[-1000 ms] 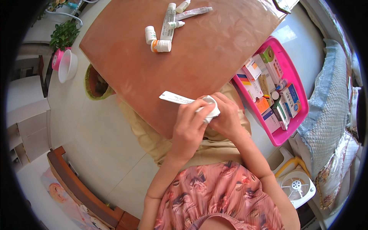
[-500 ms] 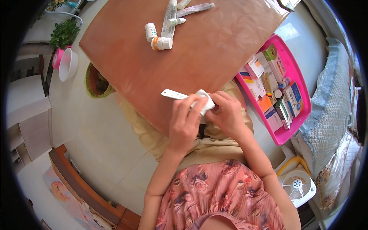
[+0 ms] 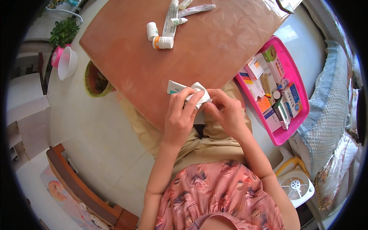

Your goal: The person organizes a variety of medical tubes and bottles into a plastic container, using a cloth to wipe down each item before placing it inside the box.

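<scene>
My left hand grips a small white carton with a green end, and its fingers press a folded white paper leaflet against the carton's open end. My right hand pinches the leaflet's right edge. Both hands hover over the near edge of a brown table, above my lap.
Several tubes and two small white bottles lie at the table's far side. A pink tray full of medicine boxes sits to my right. A small white fan stands lower right, a woven basket and pink-and-white bowls to the left.
The carton has slid further under my left hand, so less of it sticks out. My right hand has closed in on the leaflet at the carton's end.
</scene>
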A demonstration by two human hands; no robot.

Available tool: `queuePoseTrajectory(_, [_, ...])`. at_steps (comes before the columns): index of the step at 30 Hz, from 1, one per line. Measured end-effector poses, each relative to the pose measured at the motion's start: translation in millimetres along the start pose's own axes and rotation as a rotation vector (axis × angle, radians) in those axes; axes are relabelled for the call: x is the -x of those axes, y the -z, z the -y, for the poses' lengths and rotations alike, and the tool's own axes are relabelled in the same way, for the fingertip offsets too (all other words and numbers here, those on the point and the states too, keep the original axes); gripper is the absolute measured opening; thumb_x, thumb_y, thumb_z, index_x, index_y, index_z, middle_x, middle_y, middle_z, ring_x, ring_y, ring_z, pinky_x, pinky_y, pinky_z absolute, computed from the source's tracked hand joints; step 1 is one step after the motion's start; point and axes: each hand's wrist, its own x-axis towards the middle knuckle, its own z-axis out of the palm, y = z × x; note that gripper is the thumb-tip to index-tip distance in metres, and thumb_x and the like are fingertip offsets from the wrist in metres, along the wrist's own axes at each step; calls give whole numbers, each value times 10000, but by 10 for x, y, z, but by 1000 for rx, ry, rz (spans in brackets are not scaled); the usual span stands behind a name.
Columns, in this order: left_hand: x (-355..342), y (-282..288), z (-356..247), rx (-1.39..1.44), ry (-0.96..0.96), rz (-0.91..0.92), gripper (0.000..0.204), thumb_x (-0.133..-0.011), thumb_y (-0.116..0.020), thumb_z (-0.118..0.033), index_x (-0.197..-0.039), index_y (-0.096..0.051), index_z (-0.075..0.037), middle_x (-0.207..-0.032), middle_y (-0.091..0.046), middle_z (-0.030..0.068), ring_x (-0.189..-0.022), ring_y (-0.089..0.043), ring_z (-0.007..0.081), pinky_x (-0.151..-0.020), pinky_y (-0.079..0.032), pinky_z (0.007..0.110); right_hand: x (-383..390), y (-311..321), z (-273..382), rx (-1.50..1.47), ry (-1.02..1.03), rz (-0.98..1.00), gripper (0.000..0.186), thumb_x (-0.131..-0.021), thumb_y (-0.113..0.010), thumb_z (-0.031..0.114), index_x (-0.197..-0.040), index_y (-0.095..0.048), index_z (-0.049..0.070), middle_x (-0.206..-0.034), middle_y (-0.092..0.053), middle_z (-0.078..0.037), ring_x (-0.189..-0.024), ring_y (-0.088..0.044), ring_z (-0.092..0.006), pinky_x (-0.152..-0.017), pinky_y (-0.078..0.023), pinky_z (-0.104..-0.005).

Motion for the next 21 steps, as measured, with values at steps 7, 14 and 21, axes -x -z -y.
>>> queuePoseTrajectory(7, [-48,94,269,-156,101,-108,384,-743,-673,65,-1104,-659,-67,-1092,-575,64,-973,-569,275,-802,-497,382,20,-2,9,-100,-144,-12,258,-884,-686,124,-1118,-619,39,-618,-570,-58,-538,-520,-108,-527,-432,-275])
queuePoseTrajectory(14, [7,45,143,-179,-37,54,367,-734,-681,47,-1083,-637,-59,-1092,-571,52,-958,-561,255,-773,-517,393,1,29,27,-82,-175,40,243,-886,-659,113,-1111,-613,32,-621,-576,-52,-543,-527,-100,-530,-432,-274])
queuePoseTrajectory(21, [15,222,187,-195,110,-31,383,-730,-634,102,-1080,-659,-54,-1066,-584,75,-947,-565,286,-806,-495,405,9,25,45,-85,-190,29,240,-873,-671,100,-1096,-613,32,-625,-583,-54,-554,-547,-107,-540,-445,-272])
